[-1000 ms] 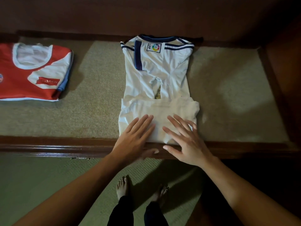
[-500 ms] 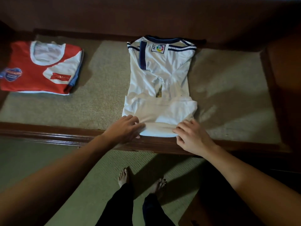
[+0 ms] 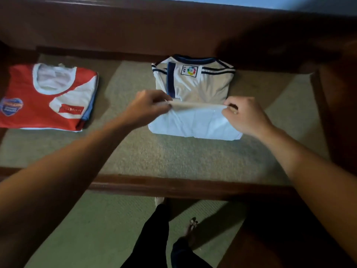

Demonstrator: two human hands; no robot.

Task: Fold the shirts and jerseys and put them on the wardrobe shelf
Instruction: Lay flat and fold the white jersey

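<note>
A white jersey with navy trim and a badge lies on the shelf's beige liner, its collar toward the back. Its lower part is folded up over the middle. My left hand pinches the left end of that folded edge, and my right hand pinches the right end. The fold's edge sits about halfway up the jersey. A folded red and white jersey lies at the left of the shelf.
The wardrobe shelf has a dark wooden front lip and a wooden back wall. A wooden side panel closes the right. Beige liner shows between the two jerseys and in front of them. Below, green floor and my bare feet.
My hands went from lying flat on the jersey's lower fold to gripping its near edge, then carried it up and away, folding the jersey over once more.
</note>
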